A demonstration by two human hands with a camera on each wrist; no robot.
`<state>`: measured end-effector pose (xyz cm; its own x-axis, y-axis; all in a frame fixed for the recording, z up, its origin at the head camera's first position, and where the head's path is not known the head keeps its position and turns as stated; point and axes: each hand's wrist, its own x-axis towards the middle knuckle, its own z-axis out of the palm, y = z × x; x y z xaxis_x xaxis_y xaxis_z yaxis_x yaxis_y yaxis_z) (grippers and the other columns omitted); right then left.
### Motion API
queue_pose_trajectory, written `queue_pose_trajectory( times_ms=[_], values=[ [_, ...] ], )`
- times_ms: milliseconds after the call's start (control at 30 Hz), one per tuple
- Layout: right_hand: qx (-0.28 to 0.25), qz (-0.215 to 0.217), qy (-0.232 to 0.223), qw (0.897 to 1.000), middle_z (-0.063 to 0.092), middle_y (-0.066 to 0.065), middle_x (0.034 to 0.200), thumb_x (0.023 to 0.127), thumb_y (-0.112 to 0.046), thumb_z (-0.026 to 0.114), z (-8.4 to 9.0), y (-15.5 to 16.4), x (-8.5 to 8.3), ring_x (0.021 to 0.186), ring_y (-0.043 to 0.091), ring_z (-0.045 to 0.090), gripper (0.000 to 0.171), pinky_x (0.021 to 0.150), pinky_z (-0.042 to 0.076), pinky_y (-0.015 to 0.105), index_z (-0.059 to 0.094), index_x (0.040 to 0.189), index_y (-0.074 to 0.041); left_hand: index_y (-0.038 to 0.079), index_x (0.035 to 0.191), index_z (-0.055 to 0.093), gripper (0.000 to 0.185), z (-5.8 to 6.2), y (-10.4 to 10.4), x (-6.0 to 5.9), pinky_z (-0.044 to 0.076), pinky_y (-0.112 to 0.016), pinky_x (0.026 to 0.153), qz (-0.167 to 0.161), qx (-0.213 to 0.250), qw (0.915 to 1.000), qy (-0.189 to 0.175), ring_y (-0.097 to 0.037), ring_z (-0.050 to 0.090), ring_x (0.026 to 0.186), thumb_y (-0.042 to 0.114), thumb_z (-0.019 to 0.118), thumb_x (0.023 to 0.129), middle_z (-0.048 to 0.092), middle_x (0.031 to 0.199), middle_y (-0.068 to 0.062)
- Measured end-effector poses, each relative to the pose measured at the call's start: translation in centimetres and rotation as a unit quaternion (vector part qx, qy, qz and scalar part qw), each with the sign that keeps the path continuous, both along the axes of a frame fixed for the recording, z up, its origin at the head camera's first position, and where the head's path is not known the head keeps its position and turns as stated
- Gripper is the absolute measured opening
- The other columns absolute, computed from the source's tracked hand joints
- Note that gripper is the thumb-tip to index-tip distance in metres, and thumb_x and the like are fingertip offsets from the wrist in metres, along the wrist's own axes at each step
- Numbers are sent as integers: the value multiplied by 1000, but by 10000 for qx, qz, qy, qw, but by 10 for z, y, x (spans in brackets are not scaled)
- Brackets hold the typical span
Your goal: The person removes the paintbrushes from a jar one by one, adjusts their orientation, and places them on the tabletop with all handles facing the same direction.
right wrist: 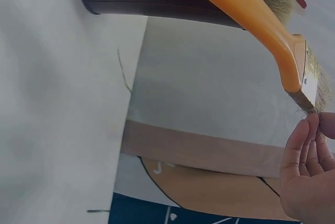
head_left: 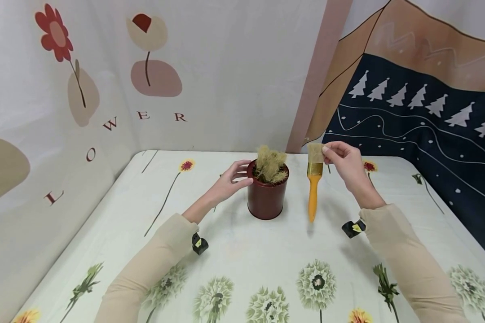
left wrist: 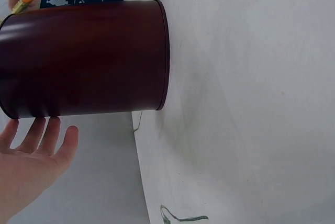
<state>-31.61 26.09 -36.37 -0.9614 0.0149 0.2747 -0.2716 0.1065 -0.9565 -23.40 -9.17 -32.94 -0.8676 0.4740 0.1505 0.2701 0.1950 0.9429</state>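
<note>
At the centre of the head view, one dark red tin (head_left: 266, 197) stands upright on the flowered tablecloth (head_left: 242, 269), bristle tufts (head_left: 270, 164) poking out of its top. The left hand (head_left: 231, 179) rests straight fingers against its rim. Just right of it, the right hand (head_left: 343, 163) pinches one orange-handled paintbrush (head_left: 314, 188) by its bristles, handle hanging down. The backdrop at upper left reads "LOWER".

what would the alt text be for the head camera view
A person's right hand pinches a paintbrush by its bristles, so the orange handle hangs down above a flower-print table. The left hand touches the side of a dark red can holding more bristly brushes. Illustrated fabric backdrops hang behind.
</note>
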Motion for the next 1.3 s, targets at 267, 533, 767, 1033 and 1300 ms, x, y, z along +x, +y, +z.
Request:
queue_pose_trajectory(
  times_ms=[267,533,767,1033,1300],
  values=[
    [545,-199,-547,9968,59,8,92,83,-35,60,-21,-13,-1,76,19,54,33,71,48,23,61,103,-9,4,134,29,53,-1,0,0,32,-42,95,14,-15,10000,-14,-29,37,117,13,54,89,36,130,-18],
    [820,80,-859,9929,55,11,88,86,-23,59,-4,-36,27,75,20,51,30,72,48,27,56,103,1,5,134,29,53,-1,0,-1,33,-42,94,26,-1,10000,-41,-29,37,117,13,54,89,36,130,-18],
    [1130,252,-1201,9860,55,7,83,90,-19,53,6,-53,40,71,13,51,27,71,47,24,56,104,4,4,134,29,53,0,1,-1,33,-42,94,31,9,10000,-40,-29,37,117,12,54,89,36,130,-18],
    [1087,297,-1492,9824,55,5,79,88,-12,54,-4,-56,33,66,9,51,24,65,49,22,56,103,7,4,134,29,53,0,1,0,32,-43,95,12,-19,10000,-36,-30,37,117,13,54,89,36,130,-19],
    [1255,298,-1596,9787,56,6,81,88,-7,51,-9,-62,31,66,9,53,26,71,49,29,53,105,13,5,134,29,53,-2,0,-2,34,-40,94,-18,65,10000,-72,-28,37,117,13,54,89,35,130,-17]
  ],
)
